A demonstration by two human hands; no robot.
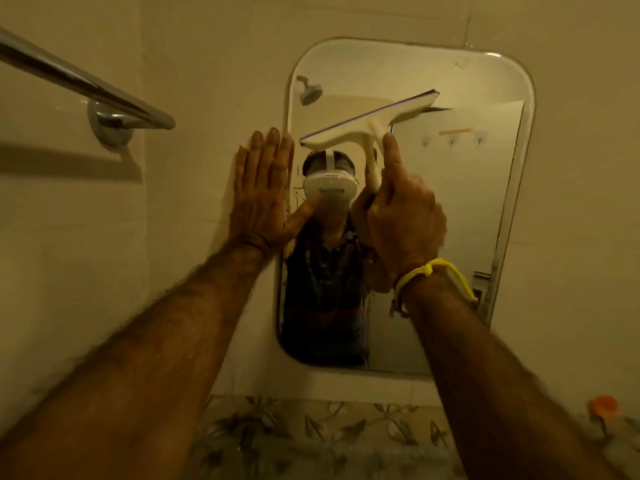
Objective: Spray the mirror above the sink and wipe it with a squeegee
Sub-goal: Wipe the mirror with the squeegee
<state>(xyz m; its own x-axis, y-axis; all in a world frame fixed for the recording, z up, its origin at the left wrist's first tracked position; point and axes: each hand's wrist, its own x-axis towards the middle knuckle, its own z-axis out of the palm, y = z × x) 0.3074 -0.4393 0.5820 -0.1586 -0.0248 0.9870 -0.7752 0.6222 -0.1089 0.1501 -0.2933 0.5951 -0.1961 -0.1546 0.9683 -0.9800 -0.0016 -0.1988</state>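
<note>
A rounded rectangular mirror (478,209) hangs on the tiled wall ahead. My right hand (401,216) grips the handle of a white squeegee (367,124), index finger stretched along it. Its blade lies tilted against the upper part of the glass, right end higher. My left hand (261,188) rests flat with fingers together on the wall at the mirror's left edge, holding nothing. A yellow band circles my right wrist. No spray bottle is clearly in view.
A chrome towel bar (86,84) juts from the wall at upper left. Leaf-patterned tiles (311,434) run below the mirror. An orange-topped object (602,407) sits at the lower right. The mirror reflects a shower head and a person in a headset.
</note>
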